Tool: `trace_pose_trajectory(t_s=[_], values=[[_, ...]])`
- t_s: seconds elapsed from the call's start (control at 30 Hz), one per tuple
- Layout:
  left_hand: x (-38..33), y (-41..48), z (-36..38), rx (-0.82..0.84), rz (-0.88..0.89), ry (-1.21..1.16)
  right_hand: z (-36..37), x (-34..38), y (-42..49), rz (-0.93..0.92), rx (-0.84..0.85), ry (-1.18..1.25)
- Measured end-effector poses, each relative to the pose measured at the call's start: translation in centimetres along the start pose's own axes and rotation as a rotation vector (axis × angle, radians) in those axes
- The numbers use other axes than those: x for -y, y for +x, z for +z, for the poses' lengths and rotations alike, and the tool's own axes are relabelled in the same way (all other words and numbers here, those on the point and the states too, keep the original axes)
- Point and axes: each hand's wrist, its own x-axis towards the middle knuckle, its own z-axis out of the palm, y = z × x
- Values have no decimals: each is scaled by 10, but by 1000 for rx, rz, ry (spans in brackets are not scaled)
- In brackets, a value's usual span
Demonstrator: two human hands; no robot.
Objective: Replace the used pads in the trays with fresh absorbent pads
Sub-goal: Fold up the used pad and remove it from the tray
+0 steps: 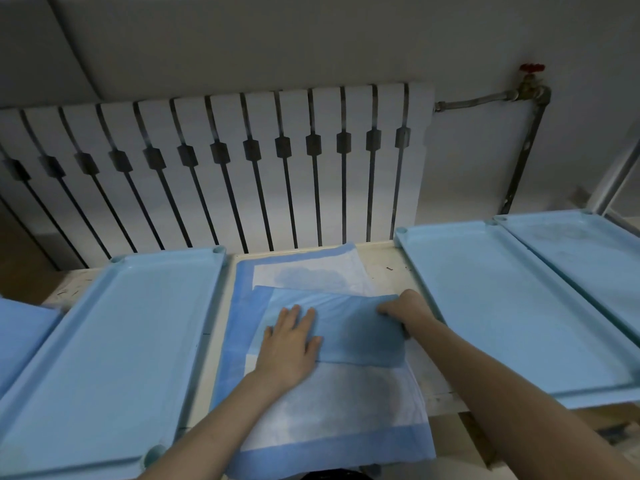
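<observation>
A white absorbent pad (332, 407) with a blue border lies spread on the table between the trays, showing damp-looking stains. A folded blue pad (349, 327) lies across its middle. My left hand (291, 344) presses flat on the folded pad's left part, fingers straight. My right hand (403, 311) grips the folded pad's right edge, fingers curled over it. An empty light-blue tray (114, 341) sits to the left. Another empty tray (512, 306) sits to the right, and a third tray (585, 247) lies beyond it.
A white radiator (221, 168) stands against the wall behind the table. A pipe with a red valve (531, 69) runs at the right. A blue sheet or tray (20, 334) shows at the far left edge. The table's front edge (446, 403) is near me.
</observation>
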Motion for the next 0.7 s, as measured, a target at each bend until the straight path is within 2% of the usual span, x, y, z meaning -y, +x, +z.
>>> trace_pose_trajectory(t_s=[0.1, 0.2, 0.3, 0.47, 0.57, 0.7], values=[[3, 1, 4, 104, 2, -17, 2, 3, -1, -7, -2, -77], [5, 3, 2, 101, -20, -23, 5, 1, 0, -100, -64, -175], [0, 5, -3, 68, -1, -9, 8, -3, 4, -177, -95, -29], [-1, 12, -11, 114, -16, -68, 10, -3, -3, -213, -188, 287], [-7, 15, -24, 32, 24, -169, 11, 0, -16, -393, -91, 483], [-22, 17, -59, -117, 122, -383, 7, 13, -50, -706, 155, 422]])
